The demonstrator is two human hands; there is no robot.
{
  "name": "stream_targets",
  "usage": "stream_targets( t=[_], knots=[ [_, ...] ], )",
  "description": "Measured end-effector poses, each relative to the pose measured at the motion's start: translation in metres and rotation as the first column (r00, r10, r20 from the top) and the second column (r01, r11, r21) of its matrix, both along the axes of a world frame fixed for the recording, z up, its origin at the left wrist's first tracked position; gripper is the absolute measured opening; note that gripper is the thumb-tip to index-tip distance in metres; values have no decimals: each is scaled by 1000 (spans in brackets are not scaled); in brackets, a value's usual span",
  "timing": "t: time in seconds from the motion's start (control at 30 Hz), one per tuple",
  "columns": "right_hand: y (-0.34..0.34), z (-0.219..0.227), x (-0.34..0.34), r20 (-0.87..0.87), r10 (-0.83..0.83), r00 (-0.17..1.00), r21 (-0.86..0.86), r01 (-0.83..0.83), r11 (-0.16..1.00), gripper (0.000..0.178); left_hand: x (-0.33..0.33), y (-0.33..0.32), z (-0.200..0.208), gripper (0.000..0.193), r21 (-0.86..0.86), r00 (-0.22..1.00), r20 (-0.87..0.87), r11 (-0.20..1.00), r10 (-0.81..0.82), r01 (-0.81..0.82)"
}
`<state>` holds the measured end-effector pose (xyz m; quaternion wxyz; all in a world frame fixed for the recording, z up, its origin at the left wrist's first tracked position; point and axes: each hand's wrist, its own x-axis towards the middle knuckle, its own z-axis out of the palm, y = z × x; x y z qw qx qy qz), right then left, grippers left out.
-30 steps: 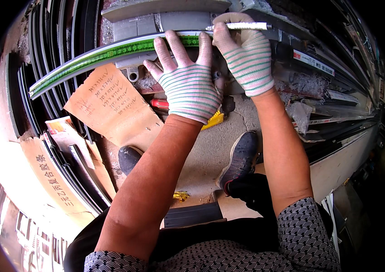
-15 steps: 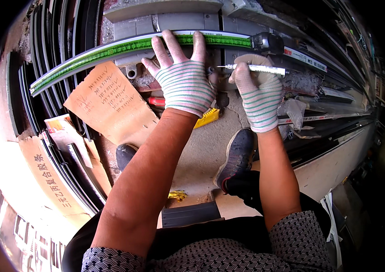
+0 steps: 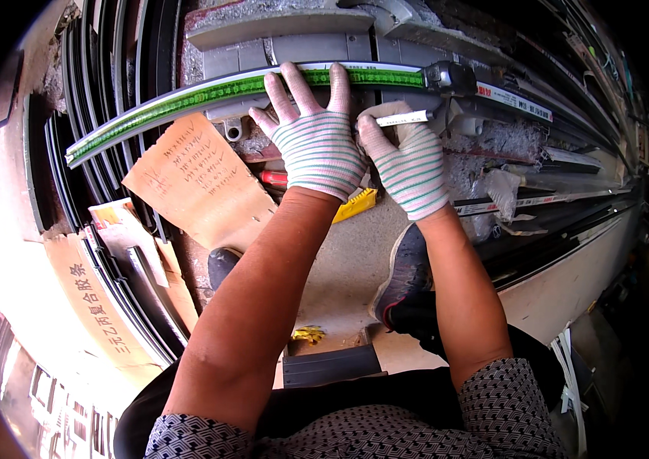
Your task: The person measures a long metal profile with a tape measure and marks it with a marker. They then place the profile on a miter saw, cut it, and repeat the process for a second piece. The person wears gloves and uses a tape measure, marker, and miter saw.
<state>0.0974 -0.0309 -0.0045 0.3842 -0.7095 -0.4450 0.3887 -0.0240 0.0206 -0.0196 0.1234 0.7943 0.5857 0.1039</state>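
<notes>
My left hand [image 3: 315,138], in a white glove with green stripes, lies with fingers spread. Its fingertips press on a green tape measure blade [image 3: 248,84], stretched along a long pale metal profile [image 3: 513,99]. The dark tape measure case [image 3: 449,79] sits at the blade's right end. In my gloved right hand [image 3: 407,157] is a slim white pen [image 3: 405,118], pinched between thumb and fingers. Its tip end is hidden behind the thumb, close to my left hand. A brown cardboard piece [image 3: 194,176] with handwriting lies left of my left wrist.
A yellow-handled tool [image 3: 355,206] and a red handle [image 3: 273,178] lie just below my left hand. Dark strips [image 3: 79,99] stand stacked at the left, and more profiles [image 3: 561,206] lie at the right. Crumpled clear plastic [image 3: 501,191] is beside them. My shoe [image 3: 405,271] stands below.
My right hand has moved left with the pen, coming up beside my left hand. The left hand stays spread on the tape measure, and the whole view has shifted slightly.
</notes>
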Motion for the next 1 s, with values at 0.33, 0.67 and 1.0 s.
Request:
stream_targets(
  t=[0.33, 0.67, 1.0],
  knots=[
    [11, -10, -3, 67, -104, 992, -124, 112, 986, 44, 3, -1, -5, 72, 36, 1000, 5, 999, -2, 1],
    [-60, -32, 33, -343, -695, 632, -234, 659, 715, 31, -1, -1, 1, 72, 50, 1000, 13, 999, -12, 11],
    [-118, -92, 66, 4, -819, 574, -714, 574, 400, 25, 1, -1, 3, 76, 29, 999, -42, 999, -29, 30]
  ],
)
